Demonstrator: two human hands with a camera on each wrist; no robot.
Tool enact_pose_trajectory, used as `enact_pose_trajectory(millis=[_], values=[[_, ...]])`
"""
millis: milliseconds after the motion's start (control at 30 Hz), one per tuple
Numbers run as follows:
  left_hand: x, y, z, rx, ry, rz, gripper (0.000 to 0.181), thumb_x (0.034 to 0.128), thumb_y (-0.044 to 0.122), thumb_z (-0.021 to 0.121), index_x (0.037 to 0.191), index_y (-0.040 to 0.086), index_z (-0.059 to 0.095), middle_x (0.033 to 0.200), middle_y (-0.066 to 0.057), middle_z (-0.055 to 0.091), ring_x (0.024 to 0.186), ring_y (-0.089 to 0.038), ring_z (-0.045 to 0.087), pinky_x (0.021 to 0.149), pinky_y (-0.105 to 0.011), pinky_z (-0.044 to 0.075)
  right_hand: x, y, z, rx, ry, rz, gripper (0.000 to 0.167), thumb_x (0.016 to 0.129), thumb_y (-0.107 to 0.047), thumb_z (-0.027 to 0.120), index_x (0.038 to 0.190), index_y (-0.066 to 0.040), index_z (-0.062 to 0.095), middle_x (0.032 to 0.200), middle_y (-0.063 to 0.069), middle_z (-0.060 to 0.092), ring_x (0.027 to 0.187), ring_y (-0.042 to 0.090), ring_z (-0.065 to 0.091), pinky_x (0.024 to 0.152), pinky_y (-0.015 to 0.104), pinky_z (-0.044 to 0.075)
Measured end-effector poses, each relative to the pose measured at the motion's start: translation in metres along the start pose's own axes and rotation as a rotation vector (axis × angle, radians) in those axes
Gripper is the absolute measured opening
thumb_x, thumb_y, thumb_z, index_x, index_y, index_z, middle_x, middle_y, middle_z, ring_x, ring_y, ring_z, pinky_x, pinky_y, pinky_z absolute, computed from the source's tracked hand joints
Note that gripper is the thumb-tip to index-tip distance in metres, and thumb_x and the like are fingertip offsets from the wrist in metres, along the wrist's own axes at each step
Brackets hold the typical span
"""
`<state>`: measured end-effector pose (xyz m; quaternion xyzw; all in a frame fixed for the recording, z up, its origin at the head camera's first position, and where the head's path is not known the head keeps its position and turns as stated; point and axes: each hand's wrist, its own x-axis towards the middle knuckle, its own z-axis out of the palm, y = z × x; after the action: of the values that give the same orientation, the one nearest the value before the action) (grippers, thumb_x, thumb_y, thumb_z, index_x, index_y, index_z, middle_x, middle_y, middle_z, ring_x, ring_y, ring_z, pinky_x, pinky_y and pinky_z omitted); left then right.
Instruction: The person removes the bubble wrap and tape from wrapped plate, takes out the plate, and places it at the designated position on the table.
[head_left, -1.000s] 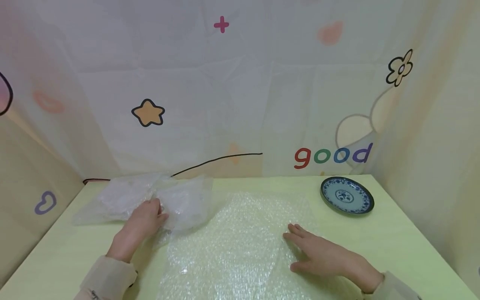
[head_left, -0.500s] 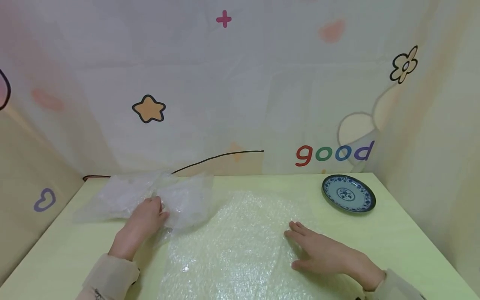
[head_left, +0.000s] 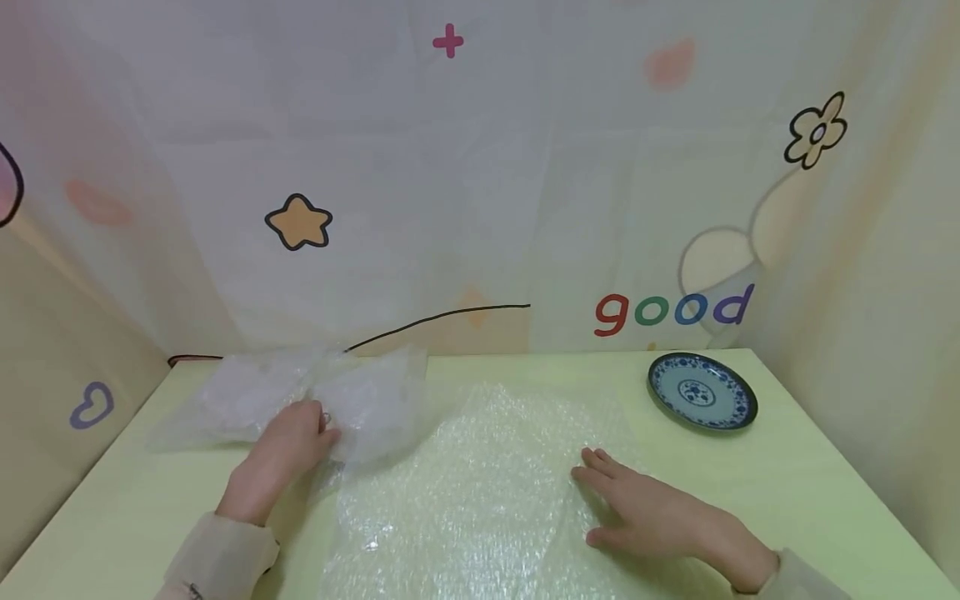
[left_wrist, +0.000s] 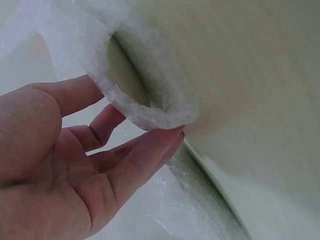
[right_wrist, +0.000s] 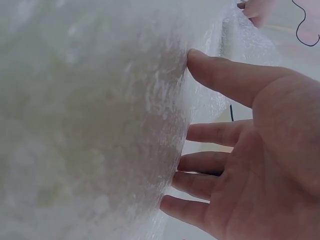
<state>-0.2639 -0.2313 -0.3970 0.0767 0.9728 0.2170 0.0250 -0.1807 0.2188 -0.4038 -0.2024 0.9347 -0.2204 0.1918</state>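
Observation:
A sheet of clear bubble wrap (head_left: 465, 500) lies spread on the table between my hands. Toward the back left, more of the wrap is bunched up in a crumpled, frosted pile (head_left: 375, 408). My left hand (head_left: 288, 446) pinches that pile near its middle; in the left wrist view the thumb and fingers hold the rim of a rolled fold (left_wrist: 165, 117). On the sheet's right side rests my right hand (head_left: 652, 512), its fingers spread and fairly straight. The right wrist view has its fingertips touching the wrap's surface (right_wrist: 110, 130), not curled round it.
A blue-and-white patterned plate (head_left: 701, 392) sits at the back right of the pale yellow-green table (head_left: 810, 492). Behind the table hangs a printed curtain (head_left: 480, 208) with a star, a flower and the word "good". Curtain also encloses both sides.
Both hands keep nearly the same places on the bubble wrap. The head view shifts very slightly; the plate and wrap otherwise stay put.

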Motion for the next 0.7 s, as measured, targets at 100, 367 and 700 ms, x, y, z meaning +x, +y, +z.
enact_pose_trajectory(millis=[100, 367, 700], values=[[0.0006, 0.0005, -0.0008, 0.001, 0.008, 0.005, 0.027, 0.0966, 0.012, 0.069, 0.079, 0.001, 0.053, 0.073, -0.007, 0.050, 0.068, -0.023, 0.048, 0.063, -0.037, 0.042, -0.0008, -0.0005, -0.0018, -0.011, 0.006, -0.003, 0.079, 0.091, -0.039, 0.078, 0.154, -0.006, 0.045, 0.166, 0.019, 0.025, 0.152, 0.039, 0.022, 0.115, 0.060, 0.030], [0.0003, -0.0025, -0.0048, -0.008, 0.006, -0.013, 0.036, 0.0961, 0.011, 0.059, 0.064, 0.009, 0.043, 0.062, -0.001, 0.036, 0.059, -0.018, 0.039, 0.056, -0.032, 0.035, 0.0015, -0.0017, -0.0011, -0.016, 0.001, 0.001, 0.079, 0.090, -0.039, 0.079, 0.154, -0.007, 0.046, 0.165, 0.018, 0.027, 0.152, 0.039, 0.023, 0.115, 0.059, 0.031], [0.0046, -0.0064, -0.0044, -0.013, 0.053, -0.047, 0.016, 0.0947, 0.010, 0.067, 0.087, 0.000, 0.057, 0.079, -0.009, 0.058, 0.072, -0.025, 0.053, 0.064, -0.038, 0.045, 0.0024, -0.0052, -0.0010, -0.011, -0.009, 0.041, 0.078, 0.089, -0.036, 0.081, 0.153, -0.006, 0.047, 0.165, 0.019, 0.028, 0.152, 0.039, 0.024, 0.115, 0.059, 0.030]])
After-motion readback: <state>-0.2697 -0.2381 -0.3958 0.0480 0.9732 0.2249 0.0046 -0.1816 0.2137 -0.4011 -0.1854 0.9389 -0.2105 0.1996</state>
